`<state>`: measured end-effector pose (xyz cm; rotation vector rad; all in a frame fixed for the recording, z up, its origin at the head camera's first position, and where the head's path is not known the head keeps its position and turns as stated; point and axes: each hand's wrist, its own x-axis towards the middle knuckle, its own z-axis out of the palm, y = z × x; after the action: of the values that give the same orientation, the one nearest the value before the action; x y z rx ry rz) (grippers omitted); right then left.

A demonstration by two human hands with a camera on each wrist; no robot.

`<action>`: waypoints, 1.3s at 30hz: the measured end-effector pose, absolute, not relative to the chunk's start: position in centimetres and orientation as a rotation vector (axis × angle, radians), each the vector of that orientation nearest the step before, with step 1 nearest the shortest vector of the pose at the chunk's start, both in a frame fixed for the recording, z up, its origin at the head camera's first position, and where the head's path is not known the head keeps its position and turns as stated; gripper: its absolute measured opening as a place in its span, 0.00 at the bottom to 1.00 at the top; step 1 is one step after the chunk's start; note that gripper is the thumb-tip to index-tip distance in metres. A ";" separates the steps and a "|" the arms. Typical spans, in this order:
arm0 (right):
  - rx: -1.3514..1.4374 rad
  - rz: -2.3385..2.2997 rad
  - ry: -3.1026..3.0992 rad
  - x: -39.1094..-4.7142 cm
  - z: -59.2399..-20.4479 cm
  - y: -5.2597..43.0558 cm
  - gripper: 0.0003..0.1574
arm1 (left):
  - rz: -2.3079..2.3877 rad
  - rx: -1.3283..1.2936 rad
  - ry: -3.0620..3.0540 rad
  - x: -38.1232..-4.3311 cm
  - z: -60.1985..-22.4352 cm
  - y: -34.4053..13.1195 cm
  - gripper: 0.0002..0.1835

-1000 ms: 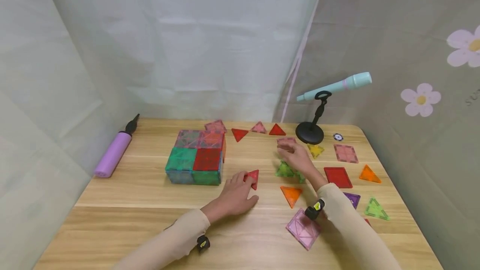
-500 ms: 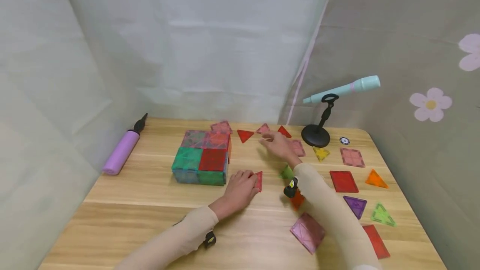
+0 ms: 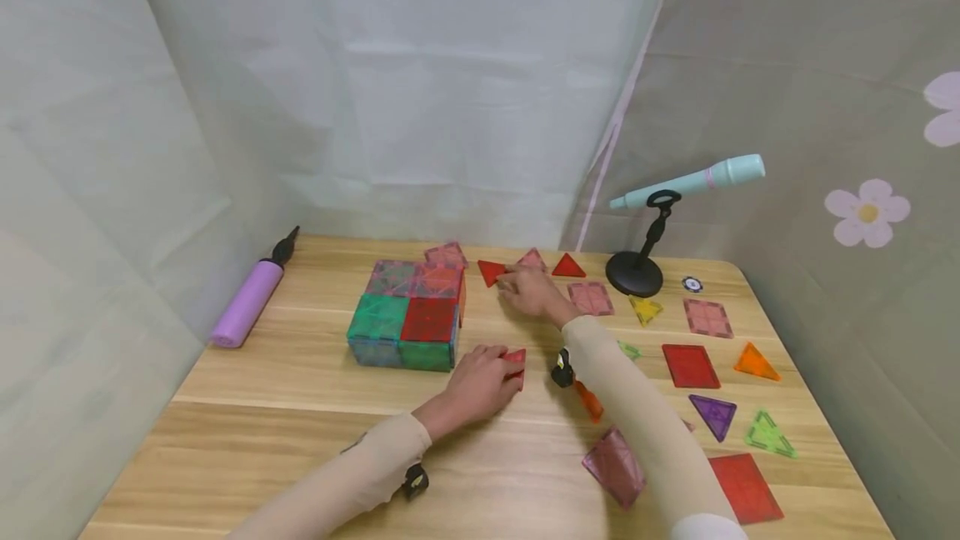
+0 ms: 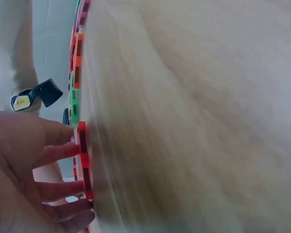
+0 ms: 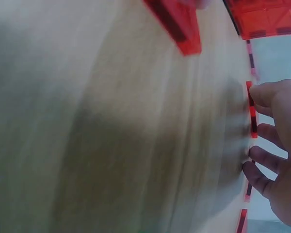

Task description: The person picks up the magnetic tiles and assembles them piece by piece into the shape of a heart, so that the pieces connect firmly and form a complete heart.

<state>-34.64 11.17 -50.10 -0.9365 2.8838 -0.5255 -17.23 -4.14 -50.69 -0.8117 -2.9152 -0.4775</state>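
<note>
Hands [image 3: 480,383] touch red triangles [image 3: 491,272] near tile box [image 3: 405,317].

Red translucent plastic triangle [image 3: 519,359], head centre: partly covered by left hand [image 3: 476,387]; cut off, blurry at top of right wrist frame. Second red triangle [image 3: 489,272], upper centre: right corner behind right hand [image 3: 531,292]. Beige right sleeve [image 3: 645,423] hides parts of orange plastic tile [image 3: 590,403], lower right of centre. Black-and-white round chip [image 3: 692,284], right: print too small.

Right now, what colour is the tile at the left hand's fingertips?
Red; the tile shows best in the left wrist view.
</note>
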 end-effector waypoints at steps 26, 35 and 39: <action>-0.378 -0.740 3.090 -34.2 -50.9 10.6 0.30 | -0.927 -0.780 -2.978 -16.4 -50.6 -5.2 0.25; -0.478 -0.941 2.871 -34.0 -50.4 11.5 0.19 | -1.038 -0.769 -3.029 -16.4 -50.6 -6.2 0.27; -0.510 -1.030 2.769 -32.9 -50.1 12.7 0.24 | -1.144 -0.753 -3.000 -16.2 -50.7 -6.8 0.24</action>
<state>-32.94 12.68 -50.05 -0.5101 2.7694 -1.0303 -16.24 -6.75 -50.67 -0.7530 -2.9996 -1.1442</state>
